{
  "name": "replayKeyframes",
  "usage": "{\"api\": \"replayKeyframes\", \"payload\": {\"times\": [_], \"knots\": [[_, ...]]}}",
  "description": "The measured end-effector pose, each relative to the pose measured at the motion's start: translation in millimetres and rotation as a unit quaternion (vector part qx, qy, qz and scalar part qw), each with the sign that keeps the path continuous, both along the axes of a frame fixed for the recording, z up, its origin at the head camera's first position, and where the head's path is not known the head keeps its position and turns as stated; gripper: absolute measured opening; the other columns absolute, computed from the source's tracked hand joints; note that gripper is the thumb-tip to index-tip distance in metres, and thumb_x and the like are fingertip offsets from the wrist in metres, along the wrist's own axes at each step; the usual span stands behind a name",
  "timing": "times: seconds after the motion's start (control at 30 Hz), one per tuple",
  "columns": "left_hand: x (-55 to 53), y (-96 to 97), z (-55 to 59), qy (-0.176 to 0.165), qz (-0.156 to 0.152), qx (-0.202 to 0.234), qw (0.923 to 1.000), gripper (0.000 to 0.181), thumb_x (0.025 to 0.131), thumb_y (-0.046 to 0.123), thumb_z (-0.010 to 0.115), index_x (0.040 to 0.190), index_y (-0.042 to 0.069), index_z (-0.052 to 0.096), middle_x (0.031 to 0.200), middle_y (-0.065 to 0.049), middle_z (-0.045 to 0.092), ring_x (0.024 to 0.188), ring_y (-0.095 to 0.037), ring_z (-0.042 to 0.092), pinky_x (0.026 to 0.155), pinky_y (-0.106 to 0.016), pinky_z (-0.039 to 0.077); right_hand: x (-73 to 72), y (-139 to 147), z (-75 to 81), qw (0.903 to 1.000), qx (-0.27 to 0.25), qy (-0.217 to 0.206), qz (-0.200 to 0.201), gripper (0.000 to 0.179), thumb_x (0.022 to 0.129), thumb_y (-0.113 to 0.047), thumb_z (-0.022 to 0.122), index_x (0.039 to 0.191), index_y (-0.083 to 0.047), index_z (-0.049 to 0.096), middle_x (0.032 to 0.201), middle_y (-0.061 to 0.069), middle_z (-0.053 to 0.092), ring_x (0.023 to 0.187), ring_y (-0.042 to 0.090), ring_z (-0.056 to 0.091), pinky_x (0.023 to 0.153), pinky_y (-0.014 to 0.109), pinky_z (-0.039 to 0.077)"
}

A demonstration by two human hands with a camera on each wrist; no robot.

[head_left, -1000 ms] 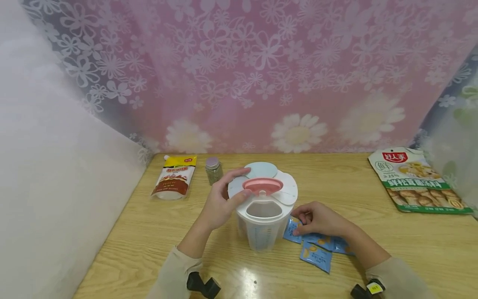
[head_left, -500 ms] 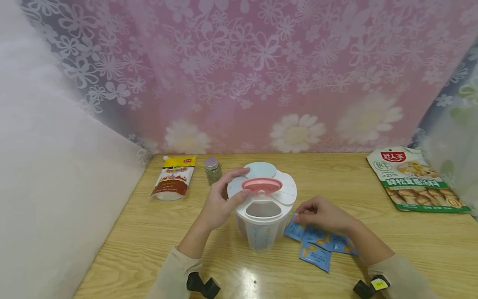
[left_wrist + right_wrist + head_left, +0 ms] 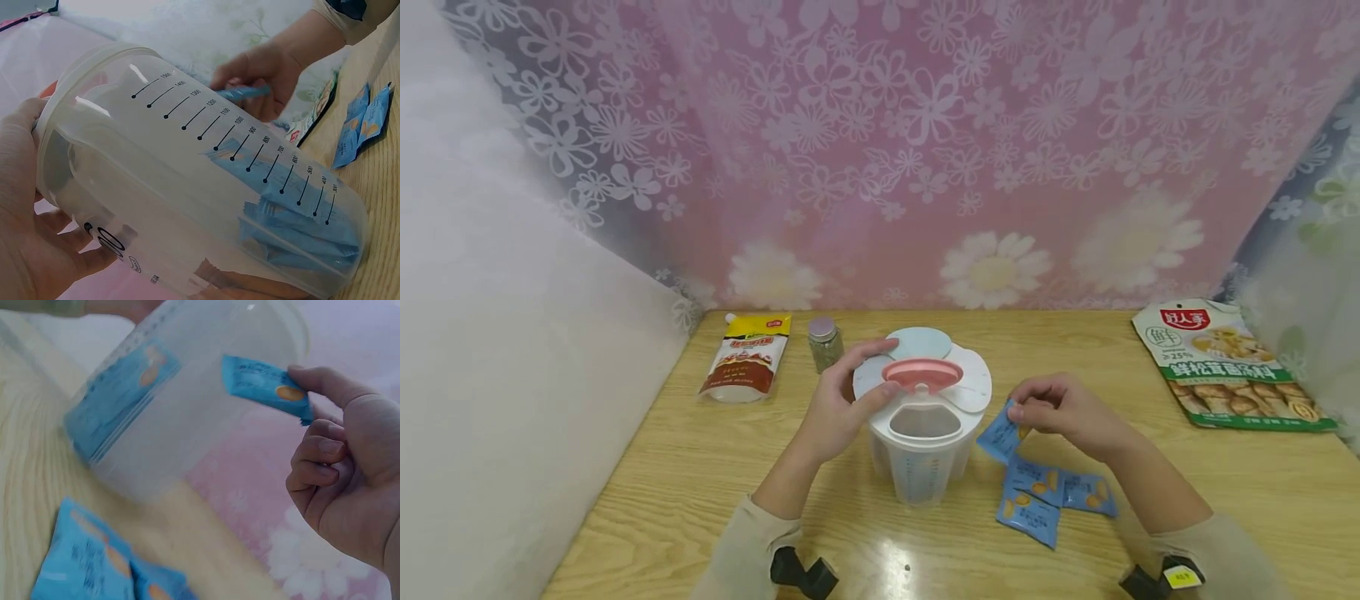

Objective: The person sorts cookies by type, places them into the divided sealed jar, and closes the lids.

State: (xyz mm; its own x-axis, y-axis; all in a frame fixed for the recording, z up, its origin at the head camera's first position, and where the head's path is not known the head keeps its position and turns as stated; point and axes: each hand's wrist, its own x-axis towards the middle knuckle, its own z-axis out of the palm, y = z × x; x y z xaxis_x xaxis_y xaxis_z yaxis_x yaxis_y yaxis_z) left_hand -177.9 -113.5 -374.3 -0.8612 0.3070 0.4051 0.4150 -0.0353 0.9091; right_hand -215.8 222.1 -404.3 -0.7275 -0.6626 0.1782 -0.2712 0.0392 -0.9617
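My left hand (image 3: 842,408) grips the top of a clear, divided storage container (image 3: 169,144), thumb on its white lid and fingers round the side. The lid has a pink recess (image 3: 922,375) and a light blue flap (image 3: 921,342); a small measuring cup (image 3: 919,479) sits on the front. Through the marked wall in the left wrist view show blue sachets (image 3: 294,231) and a brown-orange packet (image 3: 250,281). Right of the container, my right hand (image 3: 1078,417) pinches one blue sachet (image 3: 259,384) between thumb and forefinger, raised off the table.
Several blue sachets (image 3: 1030,512) lie on the wooden table near my right forearm. Behind stand a small spice jar (image 3: 825,346) and a spouted pouch (image 3: 747,358) on the left. A large mushroom seasoning bag (image 3: 1232,367) lies far right. A floral curtain (image 3: 880,167) closes the back.
My right hand has picked one blue sachet off the table beside the container and lifted it, drawing slightly right. My left hand keeps its grip on the container.
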Motion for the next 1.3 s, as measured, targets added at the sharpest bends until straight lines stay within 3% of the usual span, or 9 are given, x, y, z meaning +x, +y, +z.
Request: {"api": "replayKeyframes", "payload": {"times": [0.1,0.27,0.33,0.47,0.7,0.83,1.0,1.3], "knots": [[0.7,-0.2,-0.6,0.000,-0.001,0.000,1.0000,0.054,0.094,0.028,0.068,0.139,0.004,0.053,0.150,-0.013,0.047,0.119,-0.012,0.058,0.095,-0.026,0.053,4.1,-2,9.2,0.9968,-0.068,0.019,0.037,0.030,0.096,0.011,0.049,0.096,-0.013,0.067,0.074,0.001,0.037,0.067,0.020,0.035,0.052,0.034,0.035],[0.8,-0.2,-1.2,0.002,-0.004,-0.001,1.0000,0.053,0.095,0.028,0.068,0.140,0.005,0.053,0.151,-0.012,0.045,0.119,-0.013,0.058,0.094,-0.026,0.054,7.9,-9,25.6,0.9771,-0.171,0.046,0.119,0.042,0.094,0.020,0.038,0.107,-0.010,0.065,0.089,0.002,0.044,0.068,0.023,0.031,0.047,0.037,0.026],[0.5,-0.2,-1.4,0.002,-0.004,-0.002,1.0000,0.053,0.095,0.028,0.067,0.140,0.006,0.053,0.151,-0.012,0.045,0.118,-0.013,0.059,0.093,-0.027,0.055,11.0,-14,33.4,0.9734,-0.188,0.055,0.119,0.045,0.093,0.020,0.037,0.110,-0.010,0.065,0.094,0.000,0.051,0.067,0.023,0.034,0.045,0.037,0.025],[0.2,-0.5,-1.4,0.004,-0.005,-0.001,1.0000,0.052,0.095,0.027,0.067,0.140,0.006,0.053,0.151,-0.012,0.046,0.113,-0.013,0.062,0.092,-0.027,0.055,21.7,-27,50.2,0.9741,-0.202,0.066,0.077,0.044,0.094,0.019,0.039,0.111,-0.011,0.067,0.098,-0.004,0.058,0.063,0.022,0.039,0.044,0.038,0.028],[0.3,-1.0,-1.6,0.007,-0.006,0.001,1.0000,0.052,0.095,0.026,0.067,0.140,0.005,0.053,0.151,-0.013,0.046,0.114,-0.012,0.060,0.092,-0.026,0.055,39.8,-53,74.1,0.9826,-0.167,0.074,-0.035,0.025,0.095,0.008,0.058,0.104,-0.013,0.069,0.092,-0.004,0.064,0.060,0.015,0.055,0.050,0.027,0.047],[0.1,-0.6,-2.0,0.010,-0.005,0.000,0.9999,0.054,0.094,0.030,0.068,0.140,0.006,0.053,0.151,-0.012,0.046,0.116,-0.013,0.059,0.092,-0.025,0.055,41.8,-65,78.5,0.9829,-0.147,0.100,-0.046,0.024,0.091,0.012,0.062,0.103,-0.008,0.069,0.090,-0.001,0.067,0.062,0.015,0.063,0.054,0.027,0.054],[-0.5,-0.1,-3.7,0.010,-0.008,-0.001,0.9999,0.054,0.094,0.033,0.068,0.140,0.007,0.053,0.150,-0.011,0.046,0.118,-0.014,0.059,0.093,-0.027,0.055,45.0,-72,79.4,0.9810,-0.111,0.147,-0.062,0.024,0.085,0.013,0.069,0.101,-0.004,0.070,0.087,-0.002,0.067,0.063,0.015,0.064,0.052,0.028,0.055],[-0.3,-1.3,-1.8,0.004,-0.002,-0.006,1.0000,0.054,0.094,0.033,0.068,0.140,0.008,0.053,0.149,-0.010,0.048,0.118,-0.013,0.058,0.093,-0.027,0.055,53.4,-75,83.2,0.9756,-0.007,0.197,-0.097,0.024,0.083,-0.002,0.079,0.105,-0.006,0.074,0.088,0.001,0.070,0.072,0.012,0.065,0.057,0.025,0.053]]}}
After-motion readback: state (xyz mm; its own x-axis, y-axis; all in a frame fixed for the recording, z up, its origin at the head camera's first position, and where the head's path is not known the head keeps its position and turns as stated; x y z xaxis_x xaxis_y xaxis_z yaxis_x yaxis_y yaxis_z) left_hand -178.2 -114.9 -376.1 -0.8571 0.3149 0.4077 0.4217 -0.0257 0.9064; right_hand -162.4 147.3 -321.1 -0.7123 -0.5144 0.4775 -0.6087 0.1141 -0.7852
